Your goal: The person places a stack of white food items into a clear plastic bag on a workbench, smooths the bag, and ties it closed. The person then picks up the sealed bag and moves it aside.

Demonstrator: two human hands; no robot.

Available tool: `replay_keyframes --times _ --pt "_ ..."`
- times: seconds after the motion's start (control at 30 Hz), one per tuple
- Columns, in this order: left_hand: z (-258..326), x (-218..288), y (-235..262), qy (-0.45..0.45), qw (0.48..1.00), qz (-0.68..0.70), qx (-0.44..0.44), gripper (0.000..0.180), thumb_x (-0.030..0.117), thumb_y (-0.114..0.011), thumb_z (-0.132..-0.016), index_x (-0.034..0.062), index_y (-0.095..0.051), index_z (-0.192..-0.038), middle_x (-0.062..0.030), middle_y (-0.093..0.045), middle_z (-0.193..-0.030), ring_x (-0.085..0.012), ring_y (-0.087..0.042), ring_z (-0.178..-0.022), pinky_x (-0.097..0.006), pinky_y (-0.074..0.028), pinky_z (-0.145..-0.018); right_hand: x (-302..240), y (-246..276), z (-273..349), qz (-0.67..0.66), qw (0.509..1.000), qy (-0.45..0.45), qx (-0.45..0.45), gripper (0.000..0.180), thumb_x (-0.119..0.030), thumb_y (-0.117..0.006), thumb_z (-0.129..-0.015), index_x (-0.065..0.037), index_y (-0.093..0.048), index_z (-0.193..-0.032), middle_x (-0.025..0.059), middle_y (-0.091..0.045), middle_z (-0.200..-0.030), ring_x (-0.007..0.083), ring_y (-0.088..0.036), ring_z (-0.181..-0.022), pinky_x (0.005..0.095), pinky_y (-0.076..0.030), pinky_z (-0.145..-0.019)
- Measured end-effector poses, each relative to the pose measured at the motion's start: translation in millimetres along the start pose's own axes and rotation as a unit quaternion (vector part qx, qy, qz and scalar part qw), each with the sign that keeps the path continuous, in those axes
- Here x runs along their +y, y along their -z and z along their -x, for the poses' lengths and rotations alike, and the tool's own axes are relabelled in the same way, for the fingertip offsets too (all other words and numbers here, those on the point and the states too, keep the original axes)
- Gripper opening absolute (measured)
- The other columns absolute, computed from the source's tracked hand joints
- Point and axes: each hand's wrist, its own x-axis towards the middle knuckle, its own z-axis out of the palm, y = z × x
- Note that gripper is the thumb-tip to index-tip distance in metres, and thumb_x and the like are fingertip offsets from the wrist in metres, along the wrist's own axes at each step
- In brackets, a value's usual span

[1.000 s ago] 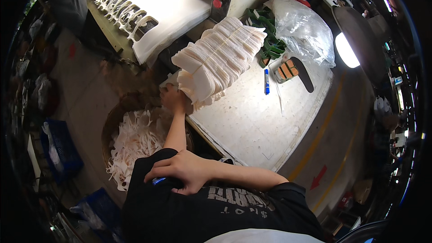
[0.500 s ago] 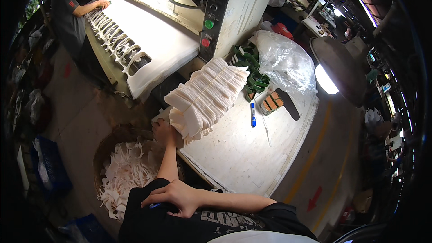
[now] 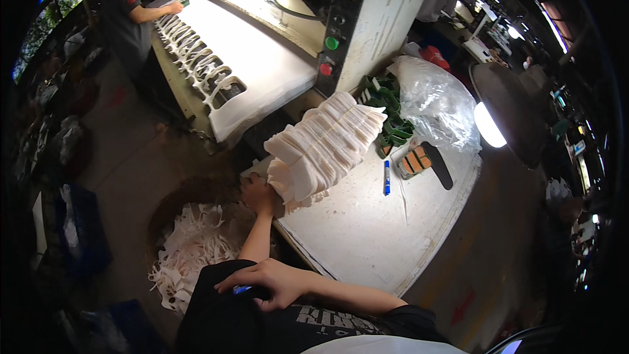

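We mark pale block lettering (image 3: 325, 318), strongly foreshortened, across the wearer's black shirt (image 3: 262, 334); a faint red arrow (image 3: 463, 307) on the floor (image 3: 488, 242); and, on the machine's pale housing (image 3: 377, 42), faint dark print too small for us to read.

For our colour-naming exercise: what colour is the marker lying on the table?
Mostly blue; the marker shows best in the head view.

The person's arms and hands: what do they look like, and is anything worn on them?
The left hand and right hand are bare, without gloves, and I see no watch or bracelet. Black sleeves leave the forearms uncovered. They belong to a black shirt with pale printing on its front.
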Motion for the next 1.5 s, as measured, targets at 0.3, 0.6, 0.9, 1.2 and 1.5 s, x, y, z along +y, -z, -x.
replay_keyframes --times 0.3,0.6,0.9,1.2,1.5 --pt "0.4 -6.0 -3.9 0.02 1.0 0.002 0.0 0.038 0.034 -0.068 -0.084 0.0102 -0.061 -0.113 -0.0181 -0.06 -0.114 -0.0414 -0.06 -0.108 -0.054 -0.049 -0.088 -6.9 4.3 1.6 0.07 0.997 0.01 -0.035 0.086 -0.021 -0.079 -0.074 -0.011 -0.046 -0.153 0.0094 -0.05 -0.157 0.0339 -0.059 -0.133 0.0449 -0.054 -0.103" --pt "1.9 0.7 -0.2 0.027 0.999 -0.004 -0.019 0.039 0.033 -0.069 -0.085 0.0097 -0.058 -0.114 -0.0175 -0.057 -0.118 -0.0399 -0.058 -0.111 -0.052 -0.049 -0.088 -5.4 -9.6 3.6 0.089 0.996 -0.003 0.0 0.088 -0.022 -0.08 -0.068 -0.012 -0.049 -0.15 0.0078 -0.052 -0.155 0.0334 -0.061 -0.13 0.0448 -0.057 -0.097" --pt "-0.3 0.0 4.1 0.026 0.999 0.0 -0.024 0.041 0.037 -0.069 -0.086 0.0092 -0.059 -0.114 -0.0176 -0.058 -0.119 -0.0397 -0.058 -0.113 -0.052 -0.049 -0.091 -9.3 -0.7 0.8 0.081 0.996 0.022 -0.034 0.092 -0.022 -0.085 -0.066 -0.008 -0.048 -0.15 0.0115 -0.05 -0.156 0.0365 -0.056 -0.136 0.047 -0.052 -0.106" --pt "-0.4 1.9 4.7 0.042 0.999 0.007 -0.018 0.041 0.041 -0.067 -0.089 0.0088 -0.063 -0.114 -0.0172 -0.061 -0.118 -0.0405 -0.059 -0.115 -0.054 -0.048 -0.094 7.4 -4.1 -1.4 0.007 0.999 0.039 -0.016 0.089 -0.022 -0.087 -0.068 -0.006 -0.052 -0.148 0.0129 -0.053 -0.153 0.0362 -0.055 -0.137 0.0459 -0.048 -0.113" --pt "-1.4 3.8 2.1 0.048 0.998 -0.009 -0.03 0.038 0.033 -0.072 -0.085 0.0116 -0.061 -0.114 -0.0141 -0.061 -0.119 -0.038 -0.059 -0.115 -0.054 -0.05 -0.093 -5.2 -12.4 3.9 0.058 0.998 -0.016 0.004 0.088 -0.022 -0.085 -0.068 -0.011 -0.051 -0.148 0.0115 -0.056 -0.149 0.0348 -0.058 -0.134 0.0462 -0.049 -0.11"
